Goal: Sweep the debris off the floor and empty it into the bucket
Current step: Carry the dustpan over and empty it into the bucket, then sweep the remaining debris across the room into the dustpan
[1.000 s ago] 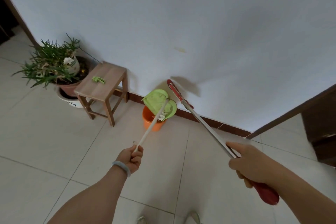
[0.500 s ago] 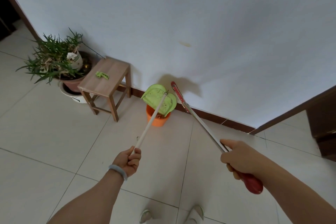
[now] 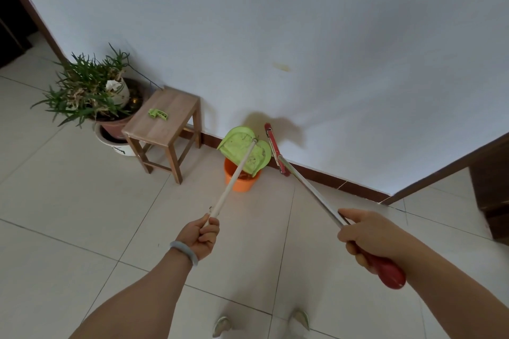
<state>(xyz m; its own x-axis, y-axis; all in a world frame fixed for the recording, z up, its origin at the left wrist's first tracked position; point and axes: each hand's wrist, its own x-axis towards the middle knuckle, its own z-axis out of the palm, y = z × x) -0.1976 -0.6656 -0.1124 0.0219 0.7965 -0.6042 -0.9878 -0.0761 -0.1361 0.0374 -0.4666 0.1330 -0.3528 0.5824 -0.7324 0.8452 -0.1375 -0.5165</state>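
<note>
The left hand point(image 3: 199, 237), with a pale bracelet point(image 3: 184, 252) at the wrist, has its grip closed tight round the near end of a long white pole point(image 3: 234, 179), all fingers curled about it. At the pole's far end, well away from that grip, a lime-green plastic dustpan point(image 3: 242, 146) is tipped steeply, mouth downward, over a small round orange plastic bucket point(image 3: 239, 183) that stands on the pale tiled floor point(image 3: 82, 201) near the foot of the white wall point(image 3: 303, 22). The pan's lower lip sits at the bucket's rim, and whether any debris lies inside cannot be told. The right hand point(image 3: 369, 234) has its grip wrapped round a silver-shafted broom with a narrow red head point(image 3: 276, 151), just above the bulbous red handle end; the head, at the far end from the grip, slants just to the right of the dustpan. Left of the bucket stands a small wooden stool point(image 3: 176, 107) with a green plastic piece point(image 3: 157, 113) on top, and beyond it a leafy potted plant point(image 3: 88, 91)
</note>
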